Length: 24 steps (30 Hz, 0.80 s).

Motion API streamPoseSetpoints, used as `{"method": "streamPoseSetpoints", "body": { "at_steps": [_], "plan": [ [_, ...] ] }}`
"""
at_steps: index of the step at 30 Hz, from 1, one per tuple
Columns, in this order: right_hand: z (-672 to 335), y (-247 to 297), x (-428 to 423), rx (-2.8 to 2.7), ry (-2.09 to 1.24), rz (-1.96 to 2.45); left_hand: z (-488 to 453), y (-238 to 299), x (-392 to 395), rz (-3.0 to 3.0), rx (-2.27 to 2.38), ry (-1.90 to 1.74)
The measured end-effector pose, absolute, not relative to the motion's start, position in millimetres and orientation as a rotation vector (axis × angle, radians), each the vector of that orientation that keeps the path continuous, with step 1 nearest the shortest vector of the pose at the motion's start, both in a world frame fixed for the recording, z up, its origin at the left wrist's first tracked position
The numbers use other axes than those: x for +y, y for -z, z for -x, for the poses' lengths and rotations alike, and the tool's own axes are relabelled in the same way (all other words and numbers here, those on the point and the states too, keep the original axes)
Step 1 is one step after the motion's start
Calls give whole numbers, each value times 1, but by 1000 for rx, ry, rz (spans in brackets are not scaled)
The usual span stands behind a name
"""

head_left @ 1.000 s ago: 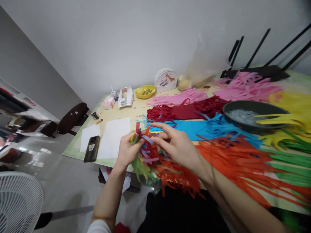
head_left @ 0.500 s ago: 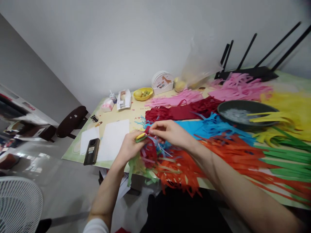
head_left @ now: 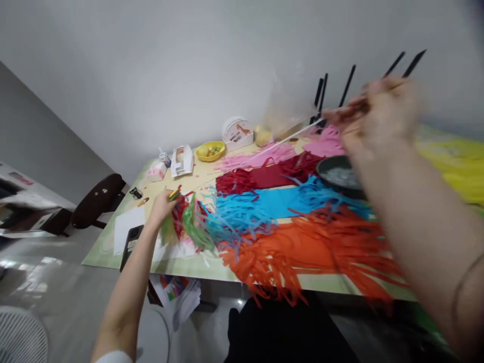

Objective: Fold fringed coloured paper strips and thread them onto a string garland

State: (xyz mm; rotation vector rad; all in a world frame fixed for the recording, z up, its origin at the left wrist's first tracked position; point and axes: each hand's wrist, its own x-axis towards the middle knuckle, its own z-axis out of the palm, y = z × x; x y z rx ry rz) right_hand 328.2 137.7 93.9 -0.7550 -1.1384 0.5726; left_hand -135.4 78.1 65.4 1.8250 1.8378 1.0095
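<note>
My left hand point(head_left: 162, 205) is closed on the twisted top of a multicoloured paper tassel point(head_left: 194, 224), whose green, red and pale strips hang to the right over the table. High at the right, my right hand point(head_left: 381, 111) is blurred by motion, with its fingers pinched on a thin white string point(head_left: 282, 144). The string runs taut and slanting down towards the tassel; its far end is too faint to follow. Below it lie fringed paper sheets in dark red point(head_left: 270, 176), blue point(head_left: 280, 201) and orange point(head_left: 306, 247).
A dark bowl point(head_left: 328, 185) with clear material stands partly behind my right arm. Pink fringed paper point(head_left: 278, 154) and a black router's antennas point(head_left: 348, 85) are at the back. Yellow paper point(head_left: 457, 166) lies right. A phone point(head_left: 130, 242) and white sheets point(head_left: 126, 227) lie left, a yellow fruit dish point(head_left: 209, 157) behind.
My hands have moved apart. My right hand has swung up and right, drawing the string out; my left hand has shifted left with the tassel. The view has turned slightly.
</note>
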Motion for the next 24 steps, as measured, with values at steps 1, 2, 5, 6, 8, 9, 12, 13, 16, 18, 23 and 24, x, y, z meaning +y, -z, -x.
{"method": "streamPoseSetpoints", "body": {
  "at_steps": [1,2,5,6,8,9,12,13,16,18,23,24],
  "plan": [
    [-335,-94,136,-1029,-552,680,138,-68,78,-1810,1873,-1059],
    [-336,-95,132,-919,-549,625,138,-70,76,-1785,1888,-1114],
    [-304,-94,113,-890,-585,712,124,-73,62,-1612,1708,-1240],
    [-284,-93,104,-992,-627,810,114,-73,57,-1538,1586,-1253],
    [-238,-89,83,-1253,-799,930,90,-71,45,-1435,1367,-1240],
    [-215,-87,73,-1332,-853,911,78,-70,40,-1408,1296,-1223],
    [-162,-78,51,-1533,-1050,820,48,-65,25,-1346,1178,-1162],
    [-151,-75,46,-1570,-1116,780,40,-63,21,-1339,1151,-1141],
    [-137,-70,37,-1609,-1255,694,28,-57,13,-1356,1087,-1110],
    [-139,-69,35,-1617,-1261,694,27,-52,11,-1348,1083,-1120],
    [-157,-69,40,-1575,-1181,734,55,-44,18,-1297,1190,-1163],
    [-161,-68,42,-1601,-1134,750,62,-44,20,-1319,1276,-1223]
  ]
}}
